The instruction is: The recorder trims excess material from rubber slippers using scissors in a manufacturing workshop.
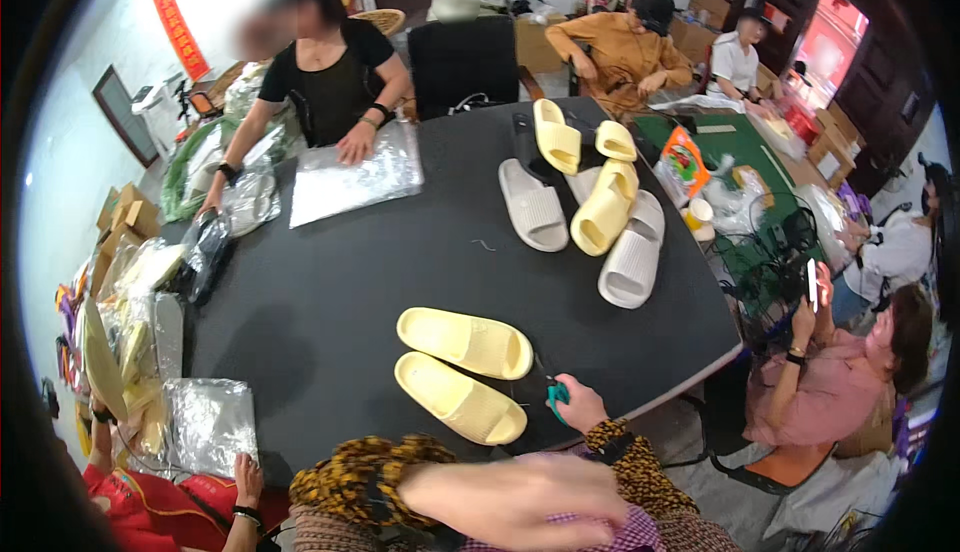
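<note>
Right fingers [572,392] curled round teal-handled scissors [557,398]; left hand [515,502] blurred, grip unclear. Rounded yellow slippers [462,340], smooth dark table [345,277].

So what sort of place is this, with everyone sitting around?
It looks like a small workshop, probably for finishing or packing footwear. Yellow slippers and gray slippers lie on a black table, shiny plastic packaging sits across it, and cardboard boxes are piled at the left.
</note>
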The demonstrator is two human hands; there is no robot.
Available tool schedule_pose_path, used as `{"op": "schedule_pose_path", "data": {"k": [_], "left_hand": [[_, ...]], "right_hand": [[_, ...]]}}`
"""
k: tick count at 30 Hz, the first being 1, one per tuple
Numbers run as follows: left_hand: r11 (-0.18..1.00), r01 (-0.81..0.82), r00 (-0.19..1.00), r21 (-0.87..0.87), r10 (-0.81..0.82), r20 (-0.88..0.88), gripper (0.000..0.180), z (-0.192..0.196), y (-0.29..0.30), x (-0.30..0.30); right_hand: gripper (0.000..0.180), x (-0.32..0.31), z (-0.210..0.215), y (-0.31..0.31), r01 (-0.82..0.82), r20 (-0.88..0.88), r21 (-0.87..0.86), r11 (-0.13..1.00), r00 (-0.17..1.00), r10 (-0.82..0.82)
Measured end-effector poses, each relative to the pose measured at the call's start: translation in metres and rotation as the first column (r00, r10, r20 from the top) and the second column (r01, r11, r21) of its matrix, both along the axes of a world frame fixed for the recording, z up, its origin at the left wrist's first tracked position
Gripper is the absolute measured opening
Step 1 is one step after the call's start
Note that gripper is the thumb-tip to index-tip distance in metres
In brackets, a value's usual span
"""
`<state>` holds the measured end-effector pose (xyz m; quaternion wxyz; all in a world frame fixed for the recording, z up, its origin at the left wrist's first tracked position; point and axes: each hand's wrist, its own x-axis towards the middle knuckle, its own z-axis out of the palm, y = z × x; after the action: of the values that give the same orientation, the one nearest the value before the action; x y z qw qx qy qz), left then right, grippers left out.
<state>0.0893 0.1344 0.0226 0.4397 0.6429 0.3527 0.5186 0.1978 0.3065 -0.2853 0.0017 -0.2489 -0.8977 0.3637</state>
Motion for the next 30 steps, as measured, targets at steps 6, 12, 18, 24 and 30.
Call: {"op": "schedule_pose_path", "data": {"k": [6, 12, 18, 24, 30], "left_hand": [[0.546, -0.836, 0.411, -0.046, 0.569, -0.712, 0.022, -0.125, -0.022, -0.079], [0.251, -0.91, 0.414, -0.331, 0.467, -0.782, 0.05, -0.297, -0.074, -0.11], [0.215, -0.674, 0.659, -0.707, 0.609, -0.442, 0.065, -0.259, -0.022, -0.078], [0.381, -0.375, 0.579, -0.845, 0.808, 0.108, 0.059, -0.263, -0.023, -0.066], [0.423, -0.336, 0.658, -0.841, 0.744, 0.112, 0.048, -0.258, -0.018, -0.05]], "right_hand": [[0.049, 0.003, 0.003, 0.007, 0.049, 0.09, 0.033, 0.998, 0.995, -0.051], [0.046, -0.004, 0.001, -0.001, 0.017, 0.042, 0.013, 1.0, 0.999, -0.018], [0.048, 0.007, -0.003, 0.006, 0.065, 0.056, 0.031, 0.997, 0.996, -0.067], [0.043, 0.0, 0.002, 0.001, 0.093, 0.028, 0.008, 0.996, 0.995, -0.093], [0.044, 0.002, -0.001, 0.004, 0.098, -0.006, -0.001, 0.995, 0.995, -0.098]]}}
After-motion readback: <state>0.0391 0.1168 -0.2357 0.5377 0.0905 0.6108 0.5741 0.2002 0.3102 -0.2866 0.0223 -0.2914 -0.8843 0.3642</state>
